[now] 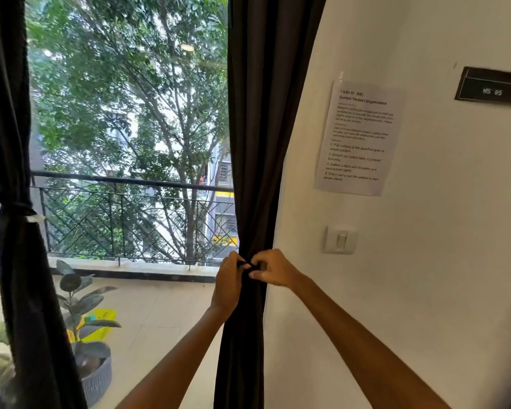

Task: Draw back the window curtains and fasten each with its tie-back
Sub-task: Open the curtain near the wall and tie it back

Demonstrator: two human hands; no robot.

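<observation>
Both forearms reach to the dark gathered right-hand curtain [252, 172] beside the wall; left hand [229, 280] and right hand [270, 270] pinch its black fabric tie-back [246, 265]. Cinch snugly, keeping folds bunched.

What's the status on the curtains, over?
Left hand and right hand both pinching the tie-back round the right curtain. Left curtain already tied. Nothing in the way.
</observation>
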